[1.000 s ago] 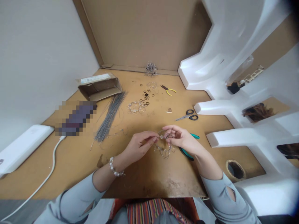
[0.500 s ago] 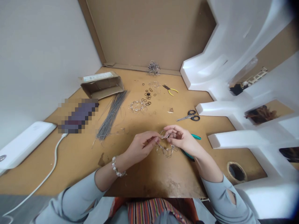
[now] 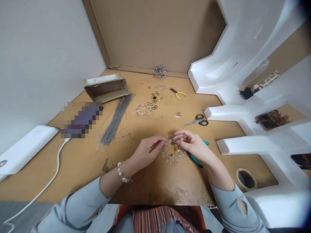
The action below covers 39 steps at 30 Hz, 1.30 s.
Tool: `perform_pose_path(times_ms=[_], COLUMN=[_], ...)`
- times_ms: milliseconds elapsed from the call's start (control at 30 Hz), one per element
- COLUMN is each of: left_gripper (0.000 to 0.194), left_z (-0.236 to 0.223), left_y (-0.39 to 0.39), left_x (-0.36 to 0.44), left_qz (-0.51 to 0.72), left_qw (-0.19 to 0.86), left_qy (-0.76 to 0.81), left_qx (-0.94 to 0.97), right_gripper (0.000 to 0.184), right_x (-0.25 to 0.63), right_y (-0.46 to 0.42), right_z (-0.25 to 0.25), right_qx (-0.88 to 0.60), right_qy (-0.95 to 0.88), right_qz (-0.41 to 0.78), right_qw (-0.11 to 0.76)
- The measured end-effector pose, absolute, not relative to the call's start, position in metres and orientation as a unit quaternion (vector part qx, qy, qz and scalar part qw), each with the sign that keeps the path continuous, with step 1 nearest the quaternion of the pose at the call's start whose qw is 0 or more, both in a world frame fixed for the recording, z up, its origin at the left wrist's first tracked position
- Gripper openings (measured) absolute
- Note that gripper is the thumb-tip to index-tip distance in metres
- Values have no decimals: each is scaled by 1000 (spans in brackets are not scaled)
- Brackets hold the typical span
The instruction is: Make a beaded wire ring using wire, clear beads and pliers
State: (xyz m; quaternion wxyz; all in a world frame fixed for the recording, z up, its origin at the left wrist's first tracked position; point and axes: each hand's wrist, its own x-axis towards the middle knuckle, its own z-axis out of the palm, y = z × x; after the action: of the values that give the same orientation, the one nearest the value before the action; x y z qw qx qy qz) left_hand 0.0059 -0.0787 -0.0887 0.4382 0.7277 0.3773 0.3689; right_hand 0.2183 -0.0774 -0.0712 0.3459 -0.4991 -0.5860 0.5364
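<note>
A ring of looped silvery wire with clear beads (image 3: 173, 158) hangs between my hands, low over the wooden table. My left hand (image 3: 152, 149) pinches its upper left part between thumb and fingertips. On the upper right, my right hand (image 3: 190, 142) grips the same beaded wire ring, fingers curled. Green-handled pliers (image 3: 195, 160) lie partly under my right hand, their middle hidden by it. Beyond my hands, a similar beaded wire ring (image 3: 143, 111) rests flat on the table.
A bundle of grey wires (image 3: 116, 119) lies left, by an open cardboard box (image 3: 107, 90). Farther back are small dark rings (image 3: 154, 101), yellow-handled pliers (image 3: 178, 93) and a wire tangle (image 3: 160, 70). Black-handled scissors (image 3: 198, 120) lie right, near white foam (image 3: 235, 145) and a table hole (image 3: 246, 178).
My right hand has shifted slightly right, and the beaded wire ring has turned a little, showing more of its round opening. Both hands keep their hold.
</note>
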Motion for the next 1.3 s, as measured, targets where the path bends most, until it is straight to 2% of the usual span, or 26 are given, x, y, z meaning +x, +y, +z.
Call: perform_pose_path(times_ms=[133,267,500,733,833,1000,1067,1300], left_gripper=[20,22,22,24,25,26,27,27], left_z=[-90,-95,-92,-88,-90,-90,-91,-96], left_y=[-78,-77,-77,-78,-77,-76,-76,-73], left_x=[7,9,12,13,13,12,11,10], left_qz=[352,341,316,303,304,306,310,329], left_qw=[420,411,347,290,295,304,304,338], left_qy=[388,393,391,365,381,386,389,389], left_qx=[741,748,792,831,822,815,813,791], right_gripper=[19,17,27,35,30,27,30,42], right_x=[222,228,223,201,199,208,212,211], right_y=[-77,-76,-79,-85,-85,-81,-80,-81], right_z=[-75,-74,-73,-75,-76,-74,-71,-71], right_qx=[-547,-545,-554,-550,-546,-525,-503,-519], right_qy=[-660,-712,-765,-786,-764,-655,-640,-688], right_qz=[439,387,273,174,205,437,485,414], right_qw=[271,215,182,222,276,323,320,292])
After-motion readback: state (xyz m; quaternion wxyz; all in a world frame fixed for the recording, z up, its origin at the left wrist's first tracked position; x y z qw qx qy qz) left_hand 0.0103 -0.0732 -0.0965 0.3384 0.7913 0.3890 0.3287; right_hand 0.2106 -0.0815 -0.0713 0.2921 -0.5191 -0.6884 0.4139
